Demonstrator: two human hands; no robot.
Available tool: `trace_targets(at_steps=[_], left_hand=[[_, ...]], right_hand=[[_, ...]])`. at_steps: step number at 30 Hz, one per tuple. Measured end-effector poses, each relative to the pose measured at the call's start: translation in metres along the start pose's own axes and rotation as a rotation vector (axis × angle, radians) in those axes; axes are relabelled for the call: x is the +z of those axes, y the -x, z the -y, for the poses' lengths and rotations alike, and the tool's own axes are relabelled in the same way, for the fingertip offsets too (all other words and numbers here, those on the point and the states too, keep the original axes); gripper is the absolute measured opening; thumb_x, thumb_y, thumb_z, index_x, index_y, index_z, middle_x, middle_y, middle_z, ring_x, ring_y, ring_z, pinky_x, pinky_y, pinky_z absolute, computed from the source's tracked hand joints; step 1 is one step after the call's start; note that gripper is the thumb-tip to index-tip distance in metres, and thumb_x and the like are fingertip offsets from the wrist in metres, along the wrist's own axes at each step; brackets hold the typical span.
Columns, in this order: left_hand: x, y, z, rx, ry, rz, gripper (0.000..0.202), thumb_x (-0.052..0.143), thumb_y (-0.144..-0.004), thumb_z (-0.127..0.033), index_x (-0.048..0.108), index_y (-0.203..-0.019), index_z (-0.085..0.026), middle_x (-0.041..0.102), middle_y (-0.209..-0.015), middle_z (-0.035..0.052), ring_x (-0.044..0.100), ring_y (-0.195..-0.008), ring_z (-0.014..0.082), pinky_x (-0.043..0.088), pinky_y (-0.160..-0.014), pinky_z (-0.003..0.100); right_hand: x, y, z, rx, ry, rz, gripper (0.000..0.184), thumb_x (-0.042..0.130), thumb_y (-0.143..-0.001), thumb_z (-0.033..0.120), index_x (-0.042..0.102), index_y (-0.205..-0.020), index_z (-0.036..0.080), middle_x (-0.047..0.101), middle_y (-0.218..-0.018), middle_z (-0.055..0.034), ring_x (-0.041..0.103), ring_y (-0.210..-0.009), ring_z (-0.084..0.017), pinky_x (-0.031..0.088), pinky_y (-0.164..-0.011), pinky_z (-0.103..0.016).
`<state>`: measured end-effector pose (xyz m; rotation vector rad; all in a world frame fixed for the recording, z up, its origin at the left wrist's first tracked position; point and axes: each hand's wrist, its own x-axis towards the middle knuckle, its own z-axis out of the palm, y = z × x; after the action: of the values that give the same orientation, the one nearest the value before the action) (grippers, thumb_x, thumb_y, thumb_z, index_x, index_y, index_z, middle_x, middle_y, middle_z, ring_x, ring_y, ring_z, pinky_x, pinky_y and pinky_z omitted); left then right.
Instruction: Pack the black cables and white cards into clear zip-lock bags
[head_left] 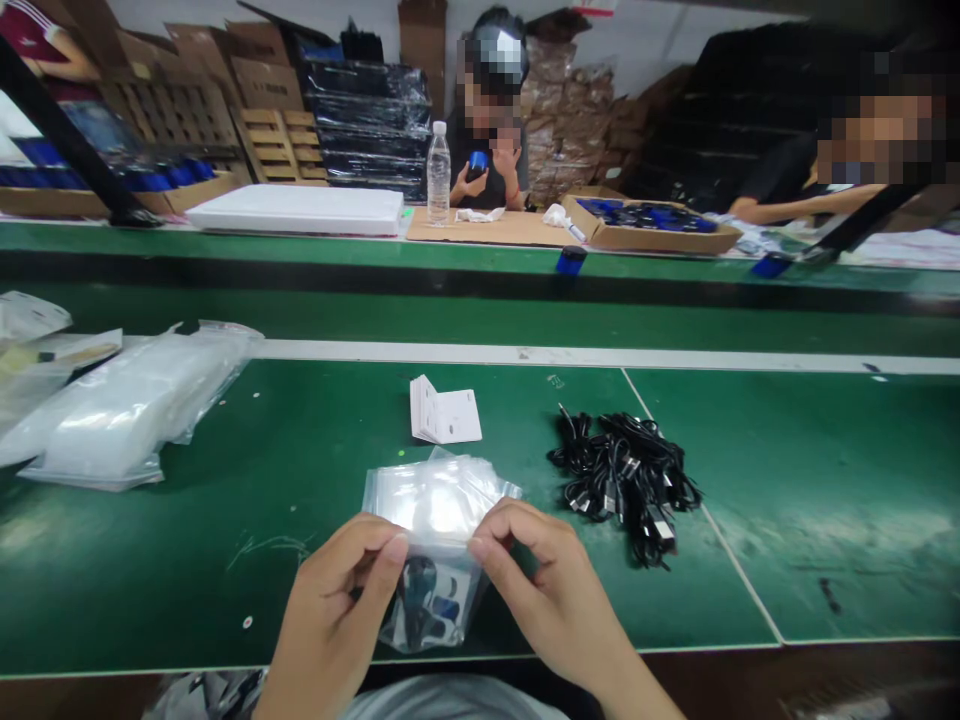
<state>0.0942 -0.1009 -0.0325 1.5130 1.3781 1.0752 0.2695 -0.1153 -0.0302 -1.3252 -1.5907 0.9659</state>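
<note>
A clear zip bag point(439, 600) hangs between my two hands near the table's front edge. Inside it I see a dark cable and a printed white paper, partly blurred by the plastic. My left hand point(349, 580) pinches the bag's upper left corner between thumb and fingers. At the upper right corner, my right hand point(529, 560) pinches it the same way. Just beyond the held bag lies a stack of clear zip bags point(431, 490). Behind that stack stands a folded white leaflet point(448, 412). To the right of my right hand is a pile of black cables point(626, 475).
Bulky packs of clear plastic bags point(142, 400) lie at the left on the green table point(810, 480). Across it, a person point(491, 130) holds a blue cylinder beside a water bottle point(438, 175). A cardboard tray point(660, 238) holds blue items. Another person works at the far right.
</note>
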Motion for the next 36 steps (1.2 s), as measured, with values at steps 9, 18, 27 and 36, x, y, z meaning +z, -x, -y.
trace_targets(at_steps=[9, 18, 27, 36], left_hand=[[0.017, 0.007, 0.003, -0.086, 0.015, -0.12, 0.029, 0.045, -0.086, -0.046, 0.056, -0.075, -0.022, 0.05, -0.059, -0.0053, 0.045, -0.053, 0.0116, 0.039, -0.052, 0.019], [0.042, 0.019, 0.008, 0.013, -0.027, -0.278, 0.032, 0.04, -0.088, -0.044, 0.046, -0.065, -0.022, 0.046, -0.051, -0.0084, 0.042, -0.045, 0.0093, 0.035, -0.046, 0.018], [0.03, 0.017, 0.006, 0.104, -0.029, -0.217, 0.029, 0.039, -0.09, -0.036, 0.054, -0.07, -0.022, 0.052, -0.056, -0.0063, 0.047, -0.05, 0.01, 0.038, -0.05, 0.018], [-0.003, 0.003, 0.007, -0.01, -0.067, 0.055, 0.017, 0.055, -0.081, -0.033, 0.064, -0.071, -0.023, 0.06, -0.067, -0.004, 0.053, -0.055, 0.0094, 0.043, -0.051, 0.015]], right_hand=[[0.024, -0.001, -0.003, 0.033, -0.267, -0.138, 0.019, 0.053, -0.086, 0.025, 0.055, -0.068, 0.018, 0.053, -0.068, 0.0009, 0.05, -0.064, -0.012, 0.039, -0.059, -0.023], [0.06, 0.009, -0.013, -0.051, -0.257, -0.223, 0.011, 0.061, -0.08, 0.026, 0.061, -0.071, 0.019, 0.051, -0.06, 0.0041, 0.047, -0.049, -0.009, 0.038, -0.049, -0.019], [0.046, 0.009, -0.01, -0.031, -0.287, -0.179, 0.01, 0.049, -0.088, 0.025, 0.053, -0.079, 0.021, 0.049, -0.065, 0.0042, 0.047, -0.055, -0.01, 0.037, -0.052, -0.019], [0.014, 0.002, -0.001, 0.087, -0.057, -0.039, 0.014, 0.053, -0.086, 0.019, 0.059, -0.073, 0.019, 0.058, -0.071, 0.0009, 0.055, -0.069, -0.013, 0.04, -0.064, -0.024]])
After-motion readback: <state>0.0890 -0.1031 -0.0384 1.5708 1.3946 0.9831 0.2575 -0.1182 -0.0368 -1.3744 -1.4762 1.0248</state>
